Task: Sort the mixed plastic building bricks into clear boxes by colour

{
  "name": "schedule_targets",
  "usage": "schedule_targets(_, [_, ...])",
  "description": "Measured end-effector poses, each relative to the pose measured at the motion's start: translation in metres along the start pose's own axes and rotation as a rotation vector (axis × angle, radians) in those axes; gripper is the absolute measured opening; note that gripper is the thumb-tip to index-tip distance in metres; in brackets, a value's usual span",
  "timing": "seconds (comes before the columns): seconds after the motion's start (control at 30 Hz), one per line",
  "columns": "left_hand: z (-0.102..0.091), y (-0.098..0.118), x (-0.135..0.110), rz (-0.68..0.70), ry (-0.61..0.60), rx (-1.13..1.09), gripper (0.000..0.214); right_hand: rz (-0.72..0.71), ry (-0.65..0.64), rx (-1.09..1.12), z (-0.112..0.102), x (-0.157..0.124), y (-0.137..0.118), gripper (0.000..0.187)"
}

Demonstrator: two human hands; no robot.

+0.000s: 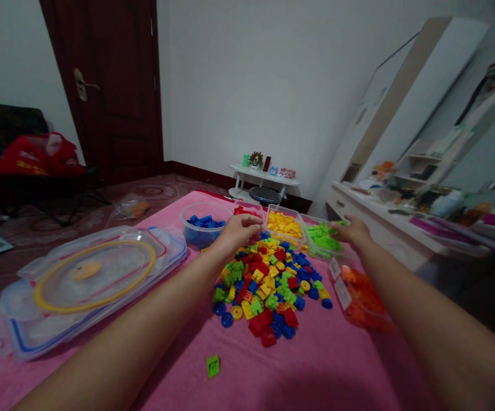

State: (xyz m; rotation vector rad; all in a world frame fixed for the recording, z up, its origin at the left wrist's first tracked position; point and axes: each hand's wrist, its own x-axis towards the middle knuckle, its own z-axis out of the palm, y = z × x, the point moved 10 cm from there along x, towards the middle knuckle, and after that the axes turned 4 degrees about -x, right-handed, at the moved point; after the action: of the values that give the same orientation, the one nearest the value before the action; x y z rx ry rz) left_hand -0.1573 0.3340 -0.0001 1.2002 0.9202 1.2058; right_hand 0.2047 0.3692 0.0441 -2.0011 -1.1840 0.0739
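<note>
A heap of mixed red, blue, yellow and green toy bricks (268, 285) lies on a pink cloth (307, 371). Behind it stand a round tub of blue bricks (202, 225), a box of red bricks (247, 210), a box of yellow bricks (285, 224) and a box of green bricks (322, 238). My left hand (239, 227) reaches over the heap's far edge, beside the red box, fingers curled; what it holds is hidden. My right hand (352, 231) rests at the green box, fingers bent over its rim.
Clear plastic lids (89, 274) are stacked at the left of the cloth. A container of orange bricks (361, 297) sits at the right. One green brick (213, 365) lies alone near me. A white dresser (384, 220) stands to the right, a dark door (110, 85) behind.
</note>
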Motion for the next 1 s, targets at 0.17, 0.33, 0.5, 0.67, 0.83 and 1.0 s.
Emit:
schedule_targets(0.17, [-0.004, 0.002, 0.000, 0.005, 0.036, 0.005, 0.012, -0.259, -0.072, -0.382, 0.023, -0.022, -0.038, 0.053])
schedule_targets(0.33, [-0.008, -0.005, 0.005, 0.048, 0.042, 0.125, 0.016, -0.575, -0.392, -0.308, 0.090, -0.099, -0.100, 0.024])
schedule_targets(0.5, [-0.002, -0.007, 0.011, 0.266, -0.023, 0.524, 0.023, -0.622, -0.464, -0.291, 0.124, -0.154, -0.111, 0.042])
schedule_targets(0.67, [0.017, -0.012, 0.003, 0.381, -0.164, 0.828, 0.028, -0.586, -0.426, -0.293, 0.117, -0.168, -0.104, 0.034])
schedule_targets(0.83, [0.035, -0.010, -0.009, 0.404, -0.237, 0.958, 0.024, -0.562, -0.408, -0.275, 0.091, -0.169, -0.103, 0.032])
schedule_targets(1.0, [0.063, -0.006, -0.033, 0.443, -0.459, 1.063, 0.026, -0.521, -0.419, -0.289, 0.066, -0.163, -0.098, 0.032])
